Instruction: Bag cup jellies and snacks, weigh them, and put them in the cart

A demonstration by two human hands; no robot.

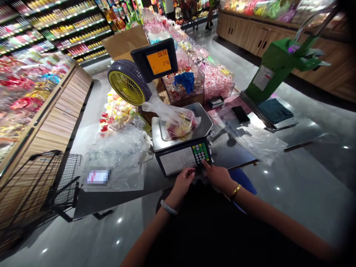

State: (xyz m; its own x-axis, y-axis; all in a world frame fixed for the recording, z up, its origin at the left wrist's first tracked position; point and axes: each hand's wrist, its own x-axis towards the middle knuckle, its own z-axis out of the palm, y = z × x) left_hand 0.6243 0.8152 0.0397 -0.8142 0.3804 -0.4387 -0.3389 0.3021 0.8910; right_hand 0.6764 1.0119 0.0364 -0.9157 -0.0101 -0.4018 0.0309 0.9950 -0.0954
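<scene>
A digital scale (178, 165) stands on the dark counter, its steel pan (201, 115) bearing a clear plastic bag (180, 124) with red and yellowish goods inside. The bag's twisted top lies toward the left. My right hand (218, 177) points its index finger onto the keypad (200, 152), the other fingers partly curled. Just left of it, my left hand (183, 181) hovers by the scale's front edge with fingers curled in and nothing visible in them. On the raised display (159, 61), orange-lit digits read 0.696 and what looks like 2.76.
Flat plastic bags (116, 159) lie on the left. A round yellow fan (126, 87) stands behind the scale. Rightward are a black phone (240, 114), more clear bags (261, 142) and a green bag-sealing machine (274, 70). A wire cart (36, 181) stands left.
</scene>
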